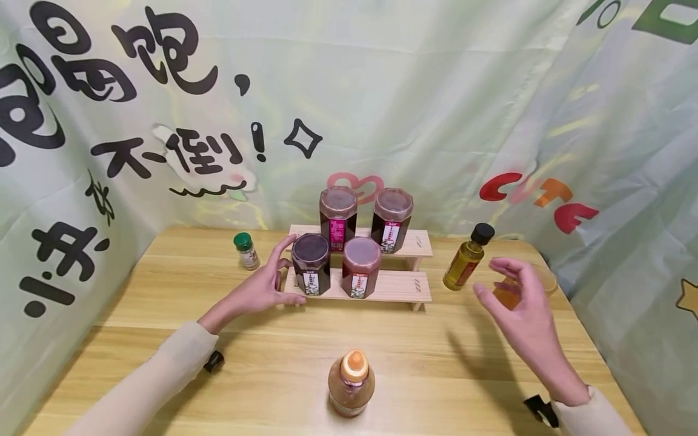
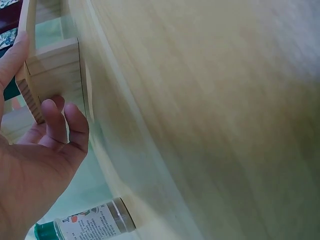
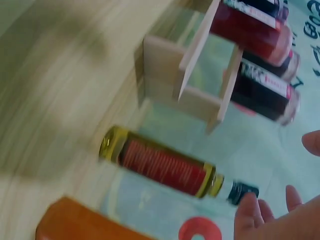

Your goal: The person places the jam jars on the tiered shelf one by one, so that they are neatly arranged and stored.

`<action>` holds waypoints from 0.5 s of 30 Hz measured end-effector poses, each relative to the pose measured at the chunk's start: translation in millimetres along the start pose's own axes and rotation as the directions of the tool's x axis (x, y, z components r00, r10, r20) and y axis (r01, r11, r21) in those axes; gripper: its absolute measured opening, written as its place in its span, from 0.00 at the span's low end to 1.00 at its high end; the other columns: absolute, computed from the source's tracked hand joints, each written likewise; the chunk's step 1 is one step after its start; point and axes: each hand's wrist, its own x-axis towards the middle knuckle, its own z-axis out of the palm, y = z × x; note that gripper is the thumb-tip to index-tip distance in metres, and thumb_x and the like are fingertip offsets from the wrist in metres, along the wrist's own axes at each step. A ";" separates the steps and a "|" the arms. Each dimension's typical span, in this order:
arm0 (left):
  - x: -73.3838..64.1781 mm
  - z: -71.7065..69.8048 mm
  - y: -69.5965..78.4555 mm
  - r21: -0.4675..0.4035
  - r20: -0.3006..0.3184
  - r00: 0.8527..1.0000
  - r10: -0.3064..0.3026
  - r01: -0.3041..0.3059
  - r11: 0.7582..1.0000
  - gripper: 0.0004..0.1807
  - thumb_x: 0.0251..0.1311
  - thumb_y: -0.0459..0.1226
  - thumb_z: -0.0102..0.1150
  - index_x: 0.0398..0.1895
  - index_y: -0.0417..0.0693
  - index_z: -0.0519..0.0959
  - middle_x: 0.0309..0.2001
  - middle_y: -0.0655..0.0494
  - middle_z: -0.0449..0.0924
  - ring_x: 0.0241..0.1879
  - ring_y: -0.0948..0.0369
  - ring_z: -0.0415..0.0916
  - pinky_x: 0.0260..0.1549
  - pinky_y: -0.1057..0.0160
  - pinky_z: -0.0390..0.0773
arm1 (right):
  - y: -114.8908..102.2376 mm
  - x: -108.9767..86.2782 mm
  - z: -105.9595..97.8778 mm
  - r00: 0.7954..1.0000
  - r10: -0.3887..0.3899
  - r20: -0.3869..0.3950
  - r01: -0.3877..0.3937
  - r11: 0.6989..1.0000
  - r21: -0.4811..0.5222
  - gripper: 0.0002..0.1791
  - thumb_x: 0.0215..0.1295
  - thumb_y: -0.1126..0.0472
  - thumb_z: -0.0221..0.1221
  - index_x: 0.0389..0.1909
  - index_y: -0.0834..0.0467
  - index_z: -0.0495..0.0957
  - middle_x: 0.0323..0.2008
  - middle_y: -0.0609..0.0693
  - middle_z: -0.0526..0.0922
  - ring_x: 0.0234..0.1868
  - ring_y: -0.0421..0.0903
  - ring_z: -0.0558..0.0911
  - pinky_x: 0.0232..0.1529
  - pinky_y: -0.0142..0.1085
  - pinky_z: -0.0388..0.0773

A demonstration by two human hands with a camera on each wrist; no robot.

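My left hand point(image 1: 259, 287) grips the left end of a two-tier wooden rack point(image 1: 392, 284), its thumb along the lower shelf's front edge and its other fingers curled about the end. Right beside those fingers, a dark hexagonal jar point(image 1: 311, 266) stands on the lower shelf next to a reddish jar point(image 1: 361, 269). Two more dark jars, one left point(image 1: 338, 218) and one right point(image 1: 391, 221), occupy the upper shelf. My right hand point(image 1: 526, 315) hovers with fingers spread and loosely bent, holding nothing. Nearest to it is an oil bottle point(image 1: 465, 261) with a black cap, apart from the fingers in the head view.
A green-capped seasoning jar point(image 1: 247, 251) stands left of the rack. Behind my right hand is a partly hidden amber container point(image 1: 507, 295). A squeeze bottle point(image 1: 351, 387) with an orange tip stands at the front. Printed fabric point(image 1: 436, 121) encloses the wooden table point(image 1: 262, 375).
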 end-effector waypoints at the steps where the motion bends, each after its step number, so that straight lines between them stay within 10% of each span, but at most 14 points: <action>1: -0.1 -0.1 0.3 -0.004 0.002 1.000 -0.003 0.003 1.000 0.77 0.52 0.42 0.89 0.89 0.80 0.35 0.60 0.47 0.85 0.25 0.52 0.76 0.25 0.58 0.78 | 1.7 0.6 -4.6 1.000 0.005 -0.023 -0.005 1.000 -0.018 0.30 0.70 0.70 0.71 0.70 0.66 0.72 0.64 0.51 0.75 0.62 0.33 0.72 0.60 0.21 0.69; 9: -0.4 1.0 1.5 0.002 0.002 1.000 -0.012 0.012 1.000 0.77 0.52 0.43 0.89 0.89 0.82 0.35 0.61 0.47 0.85 0.25 0.53 0.75 0.26 0.58 0.78 | 23.0 7.5 -38.5 0.973 0.075 -0.218 -0.088 0.995 -0.050 0.37 0.61 0.71 0.74 0.71 0.62 0.74 0.61 0.32 0.68 0.64 0.33 0.66 0.63 0.27 0.62; 15: -0.5 0.7 1.3 0.004 0.001 1.000 -0.014 0.014 1.000 0.77 0.53 0.42 0.89 0.89 0.82 0.35 0.61 0.47 0.85 0.25 0.54 0.75 0.25 0.58 0.78 | 45.7 9.6 -57.8 0.961 0.182 -0.207 -0.201 0.977 -0.073 0.41 0.66 0.63 0.74 0.77 0.53 0.68 0.64 0.34 0.63 0.65 0.32 0.63 0.60 0.22 0.60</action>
